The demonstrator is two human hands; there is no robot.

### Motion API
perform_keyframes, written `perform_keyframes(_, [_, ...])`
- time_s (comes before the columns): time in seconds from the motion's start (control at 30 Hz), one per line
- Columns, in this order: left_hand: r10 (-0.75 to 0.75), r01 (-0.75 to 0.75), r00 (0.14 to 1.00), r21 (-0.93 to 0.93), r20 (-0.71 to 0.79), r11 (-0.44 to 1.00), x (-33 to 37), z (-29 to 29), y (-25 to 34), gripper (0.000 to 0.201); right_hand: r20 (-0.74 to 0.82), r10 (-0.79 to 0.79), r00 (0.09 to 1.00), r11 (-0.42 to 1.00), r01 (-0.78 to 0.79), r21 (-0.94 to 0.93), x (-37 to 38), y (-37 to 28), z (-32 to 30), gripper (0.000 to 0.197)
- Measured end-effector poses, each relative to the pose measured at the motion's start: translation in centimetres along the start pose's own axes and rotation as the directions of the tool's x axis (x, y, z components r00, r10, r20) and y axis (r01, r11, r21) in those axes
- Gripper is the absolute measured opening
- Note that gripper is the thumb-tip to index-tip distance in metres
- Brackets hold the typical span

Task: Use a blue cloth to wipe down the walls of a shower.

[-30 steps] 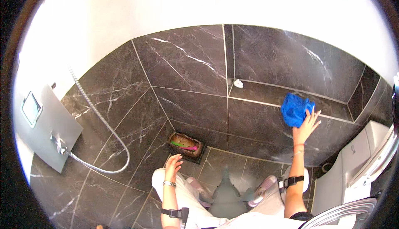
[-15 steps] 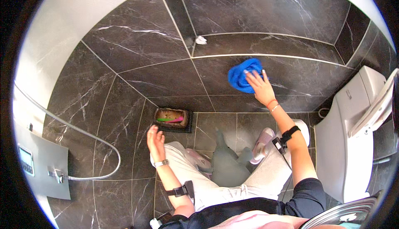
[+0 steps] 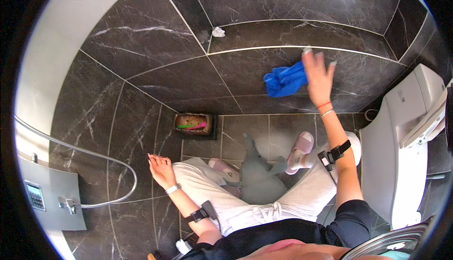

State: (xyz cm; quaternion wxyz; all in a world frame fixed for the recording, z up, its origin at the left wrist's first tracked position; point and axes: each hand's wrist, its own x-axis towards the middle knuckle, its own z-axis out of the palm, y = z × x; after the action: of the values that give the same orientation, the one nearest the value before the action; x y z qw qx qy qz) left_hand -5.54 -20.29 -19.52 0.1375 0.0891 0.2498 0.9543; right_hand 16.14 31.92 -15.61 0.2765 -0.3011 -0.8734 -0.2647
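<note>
A crumpled blue cloth (image 3: 284, 80) lies against the dark marbled tile wall (image 3: 245, 74), below the ledge. My right hand (image 3: 319, 74) is at the cloth's right edge, its fingers stretched upward and blurred by motion. The cloth seems held at the palm side, though the grip itself is hidden. Well away on the left, my left hand (image 3: 162, 170) hangs in the air beside my knee, fingers loosely bent and apart, with nothing in it.
A white crumpled piece (image 3: 218, 32) sits on the wall ledge (image 3: 302, 33). A dark-rimmed box (image 3: 194, 124) with green and pink items stands in the corner. A white toilet (image 3: 396, 151) is at right, a shower hose (image 3: 108, 154) at left, a grey tailed object (image 3: 262, 180) between my legs.
My right hand has slid right and a little up along the wall; the cloth now trails on its left, bunched differently. My left hand has moved left and down. The view has shifted slightly.
</note>
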Motion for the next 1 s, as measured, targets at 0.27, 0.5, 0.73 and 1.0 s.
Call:
perform_keyframes(0.27, [-0.045, 0.047, 0.998, 0.059, -0.034, 0.997, 1.3, 1.4, -1.8, 0.028, -0.248, 0.471, 0.847, 0.830, -0.330, 0.451, 2.4, 2.9, -2.9, 0.077])
perform_keyframes(0.5, [-0.029, 0.065, 0.998, 0.774, -0.060, 0.630, 0.2, 6.3, -5.8, 0.036, -0.244, 0.009, 0.970, 0.856, 0.119, 0.503, 2.5, -3.2, -6.7, 0.046])
perform_keyframes(0.73, [-0.402, -0.444, 0.841, 0.887, 0.361, -0.132, 0.3, 10.2, -14.9, 0.085, -0.223, 0.139, 0.965, 0.659, 0.078, 0.748, -0.4, -7.0, -8.9, 0.038])
perform_keyframes(1.0, [-0.650, 0.001, 0.705, 0.916, 0.285, 0.402, -0.2, 6.4, -16.8, 0.039, 0.318, 0.356, 0.879, 0.090, -0.371, 0.924, -4.8, -7.7, -4.8, 0.055])
